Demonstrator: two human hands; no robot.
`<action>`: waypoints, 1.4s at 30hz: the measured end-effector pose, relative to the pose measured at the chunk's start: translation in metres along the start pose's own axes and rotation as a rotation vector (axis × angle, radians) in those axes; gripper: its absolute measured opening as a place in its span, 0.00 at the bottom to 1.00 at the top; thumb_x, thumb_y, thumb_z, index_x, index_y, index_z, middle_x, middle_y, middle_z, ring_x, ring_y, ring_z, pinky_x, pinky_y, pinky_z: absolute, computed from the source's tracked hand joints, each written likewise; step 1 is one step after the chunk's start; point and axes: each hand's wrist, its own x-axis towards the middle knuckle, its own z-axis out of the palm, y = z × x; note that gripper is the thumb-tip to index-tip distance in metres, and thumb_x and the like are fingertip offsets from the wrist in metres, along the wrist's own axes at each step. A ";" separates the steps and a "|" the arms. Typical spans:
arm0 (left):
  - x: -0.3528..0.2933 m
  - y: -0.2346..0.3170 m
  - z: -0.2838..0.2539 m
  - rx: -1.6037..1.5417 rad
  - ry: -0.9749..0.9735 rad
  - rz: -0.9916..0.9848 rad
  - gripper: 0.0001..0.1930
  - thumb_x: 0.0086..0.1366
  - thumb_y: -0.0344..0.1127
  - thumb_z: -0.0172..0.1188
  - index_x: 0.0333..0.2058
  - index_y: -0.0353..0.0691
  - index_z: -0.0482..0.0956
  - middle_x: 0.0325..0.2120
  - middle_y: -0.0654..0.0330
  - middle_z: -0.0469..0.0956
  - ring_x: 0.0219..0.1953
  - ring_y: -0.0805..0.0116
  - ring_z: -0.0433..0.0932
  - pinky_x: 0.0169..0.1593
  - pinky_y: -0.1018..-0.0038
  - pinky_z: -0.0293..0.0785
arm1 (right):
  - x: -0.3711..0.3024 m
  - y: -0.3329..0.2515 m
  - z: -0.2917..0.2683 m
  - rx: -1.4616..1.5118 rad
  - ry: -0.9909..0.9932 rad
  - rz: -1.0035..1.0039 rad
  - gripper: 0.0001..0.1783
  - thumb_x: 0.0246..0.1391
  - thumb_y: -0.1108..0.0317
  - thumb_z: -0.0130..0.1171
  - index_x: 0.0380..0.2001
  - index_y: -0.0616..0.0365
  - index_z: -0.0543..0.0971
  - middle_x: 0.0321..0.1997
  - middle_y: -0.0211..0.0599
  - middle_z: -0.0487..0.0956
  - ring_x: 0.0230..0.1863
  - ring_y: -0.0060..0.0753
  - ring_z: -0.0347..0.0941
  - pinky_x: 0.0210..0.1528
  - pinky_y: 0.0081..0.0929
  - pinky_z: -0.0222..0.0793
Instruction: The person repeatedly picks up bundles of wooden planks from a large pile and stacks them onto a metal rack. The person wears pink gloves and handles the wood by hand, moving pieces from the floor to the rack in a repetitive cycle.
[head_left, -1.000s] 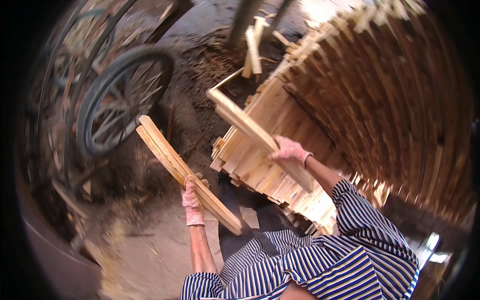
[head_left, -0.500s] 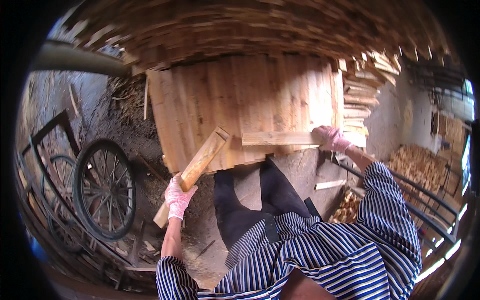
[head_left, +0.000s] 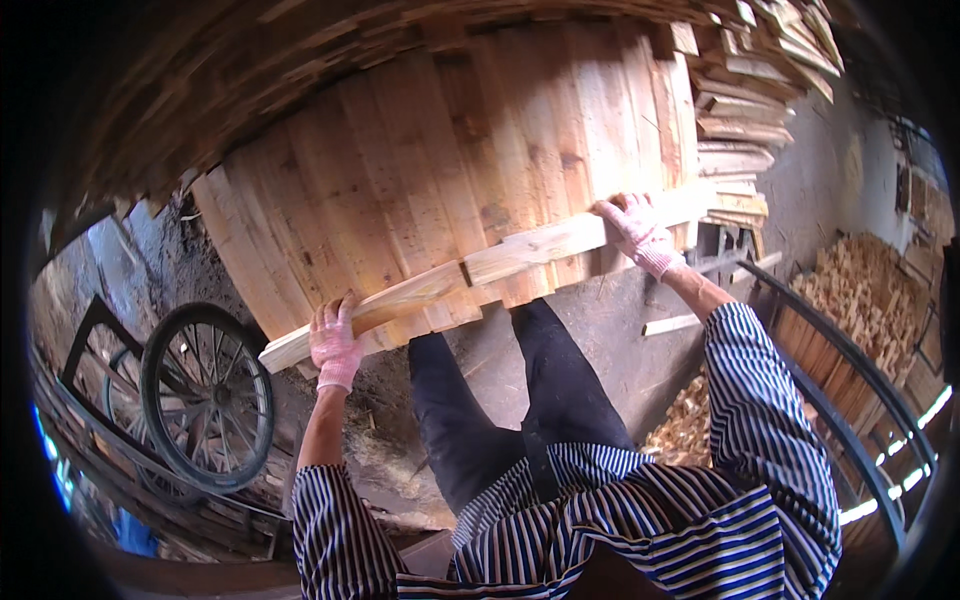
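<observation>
Two narrow wooden boards meet nearly end to end in a slanting line across the near part of a surface of side-by-side planks (head_left: 400, 170). My left hand (head_left: 337, 345), in a pink-and-white glove with bare fingertips showing, is closed round the left board (head_left: 430, 285) toward its outer end. A second strip seems to lie along that board, but I cannot tell whether it is separate. On the right board (head_left: 545, 243), my similarly gloved right hand (head_left: 640, 238) grips with its fingers over the far edge. The undersides of both boards are hidden.
Stacked wood pieces (head_left: 735, 130) rise at the right end of the planks, with more stacked wood along the far side. A spoked wheel (head_left: 207, 397) stands at left. Dark metal rails (head_left: 820, 310) and a heap of wood pieces (head_left: 860, 290) are at right.
The left board has swung from steeply tilted to lying across the planks, its inner end against the right board. Both hands have moved forward, and the view has turned slightly.
</observation>
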 end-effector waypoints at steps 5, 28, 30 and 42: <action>0.005 0.015 0.002 0.046 -0.125 -0.072 0.38 0.52 0.40 0.74 0.62 0.61 0.67 0.60 0.62 0.70 0.66 0.58 0.66 0.72 0.58 0.57 | -0.013 0.010 -0.011 0.044 0.003 -0.030 0.35 0.46 0.74 0.68 0.59 0.37 0.75 0.52 0.37 0.75 0.57 0.43 0.69 0.62 0.48 0.56; -0.006 0.023 0.015 0.038 0.040 0.065 0.38 0.49 0.36 0.74 0.61 0.53 0.70 0.50 0.49 0.74 0.55 0.47 0.73 0.61 0.57 0.68 | -0.046 -0.006 0.036 -0.028 0.201 0.072 0.21 0.55 0.63 0.57 0.52 0.27 0.77 0.44 0.35 0.75 0.51 0.47 0.71 0.52 0.50 0.65; -0.006 0.026 0.016 0.030 0.016 0.059 0.39 0.49 0.36 0.74 0.62 0.52 0.70 0.51 0.49 0.74 0.56 0.47 0.72 0.62 0.56 0.67 | -0.050 -0.001 0.043 -0.016 0.148 0.076 0.22 0.55 0.65 0.58 0.52 0.25 0.76 0.43 0.34 0.76 0.50 0.45 0.73 0.52 0.51 0.65; -0.001 0.052 0.000 0.152 -0.148 -0.036 0.46 0.43 0.44 0.78 0.62 0.51 0.65 0.60 0.53 0.69 0.62 0.51 0.68 0.65 0.59 0.66 | -0.067 0.004 0.054 -0.004 0.290 0.091 0.17 0.56 0.62 0.54 0.48 0.27 0.77 0.39 0.29 0.72 0.41 0.39 0.72 0.49 0.51 0.63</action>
